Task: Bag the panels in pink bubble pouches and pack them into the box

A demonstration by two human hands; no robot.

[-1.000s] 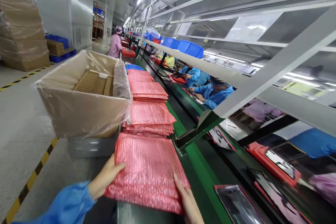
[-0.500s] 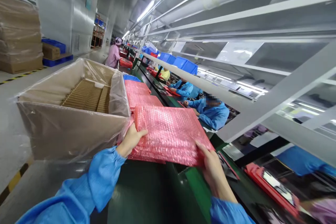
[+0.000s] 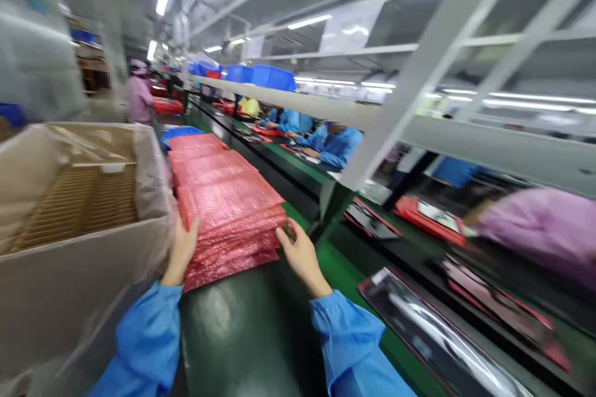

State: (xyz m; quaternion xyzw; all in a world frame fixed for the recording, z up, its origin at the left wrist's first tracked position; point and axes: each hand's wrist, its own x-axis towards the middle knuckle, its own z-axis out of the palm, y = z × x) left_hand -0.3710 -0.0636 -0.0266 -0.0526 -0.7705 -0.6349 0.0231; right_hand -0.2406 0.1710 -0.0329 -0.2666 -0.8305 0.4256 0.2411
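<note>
Stacked pink bubble bags are laid on the dark green bench, with further piles ranged behind them. The stack is flanked by both hands. The left hand is set at the near left edge, its thumb against the bags; its other fingers are largely hidden, and whether they are closed cannot be told. The right hand is placed at the right corner, thumb and forefinger bent with a gap between; whether any bag is gripped cannot be told. On the left, a plastic-lined box is filled partly with cardboard dividers. On the right, flat dark panels are carried on the line.
</note>
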